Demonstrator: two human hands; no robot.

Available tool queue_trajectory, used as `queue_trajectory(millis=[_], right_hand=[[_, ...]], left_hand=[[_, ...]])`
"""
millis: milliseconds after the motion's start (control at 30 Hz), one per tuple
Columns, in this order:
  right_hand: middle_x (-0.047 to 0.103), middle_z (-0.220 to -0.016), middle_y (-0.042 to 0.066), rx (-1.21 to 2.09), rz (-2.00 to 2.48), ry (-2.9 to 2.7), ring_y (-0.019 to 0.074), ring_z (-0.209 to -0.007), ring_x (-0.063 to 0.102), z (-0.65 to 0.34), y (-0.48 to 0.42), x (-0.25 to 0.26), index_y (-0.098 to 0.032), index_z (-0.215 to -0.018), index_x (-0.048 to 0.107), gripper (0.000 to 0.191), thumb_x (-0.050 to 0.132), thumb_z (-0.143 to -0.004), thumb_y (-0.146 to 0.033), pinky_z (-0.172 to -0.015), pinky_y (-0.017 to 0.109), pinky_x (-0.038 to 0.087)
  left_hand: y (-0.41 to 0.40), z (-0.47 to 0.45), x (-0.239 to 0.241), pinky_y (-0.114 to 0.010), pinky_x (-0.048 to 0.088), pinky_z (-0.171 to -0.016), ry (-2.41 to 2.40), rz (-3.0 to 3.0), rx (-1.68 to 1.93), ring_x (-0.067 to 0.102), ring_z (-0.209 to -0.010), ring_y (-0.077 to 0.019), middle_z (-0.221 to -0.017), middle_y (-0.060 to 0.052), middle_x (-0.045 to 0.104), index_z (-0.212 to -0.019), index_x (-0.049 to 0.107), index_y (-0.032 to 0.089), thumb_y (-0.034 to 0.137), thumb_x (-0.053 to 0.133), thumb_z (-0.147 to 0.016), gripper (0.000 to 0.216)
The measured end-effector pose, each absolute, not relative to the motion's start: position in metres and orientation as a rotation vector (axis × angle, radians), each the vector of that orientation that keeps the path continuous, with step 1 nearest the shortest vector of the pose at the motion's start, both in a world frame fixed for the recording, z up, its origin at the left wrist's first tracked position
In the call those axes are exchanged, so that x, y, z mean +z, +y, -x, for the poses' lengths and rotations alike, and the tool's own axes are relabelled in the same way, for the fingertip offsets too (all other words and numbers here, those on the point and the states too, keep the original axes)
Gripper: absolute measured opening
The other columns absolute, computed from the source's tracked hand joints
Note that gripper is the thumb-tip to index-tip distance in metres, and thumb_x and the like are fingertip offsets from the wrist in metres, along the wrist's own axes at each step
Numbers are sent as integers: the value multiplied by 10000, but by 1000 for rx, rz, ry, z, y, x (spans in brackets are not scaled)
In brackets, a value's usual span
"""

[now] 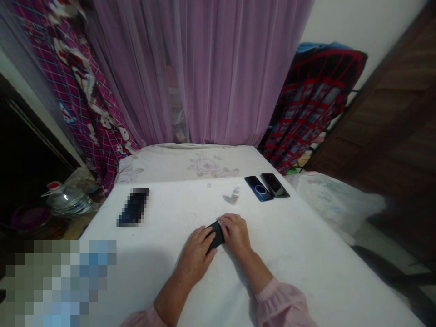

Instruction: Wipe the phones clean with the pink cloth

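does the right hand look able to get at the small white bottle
Likely yes: the bottle stands just beyond the right hand and nothing seems to block the way, though that hand is at the flat black object.

Hands: two
Sleeves: two
Phones: two for sure
Dark slabs: two more, one blurred
Small bottle: one
Jug: one
Table: one

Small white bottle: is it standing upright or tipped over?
Upright: the bottle stands on the white cloth, its top pointing upward.

Home room, purple curtains, floral-patterned cloth
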State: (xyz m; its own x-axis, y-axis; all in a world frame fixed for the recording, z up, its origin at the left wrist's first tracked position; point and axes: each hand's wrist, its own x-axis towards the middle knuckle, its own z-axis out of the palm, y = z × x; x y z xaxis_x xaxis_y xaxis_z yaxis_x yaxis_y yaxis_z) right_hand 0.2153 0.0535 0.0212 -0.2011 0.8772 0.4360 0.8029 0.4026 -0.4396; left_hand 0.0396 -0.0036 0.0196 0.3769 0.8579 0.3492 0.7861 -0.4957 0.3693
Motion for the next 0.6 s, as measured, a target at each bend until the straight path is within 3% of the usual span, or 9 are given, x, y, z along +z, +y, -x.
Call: queue_trajectory(millis=[600], right_hand=[[729, -1003, 48, 168, 1380, -2030, 218, -941, 606, -224, 45, 21, -269, -992, 745, 220, 562, -894, -193, -845, 369, 421]], left_hand=[[-3, -40, 21, -554, 457, -1055, 1485, -2471, 765, 537, -1268, -305, -1354, -92, 602, -1276, 597, 222, 188, 578, -866, 412]])
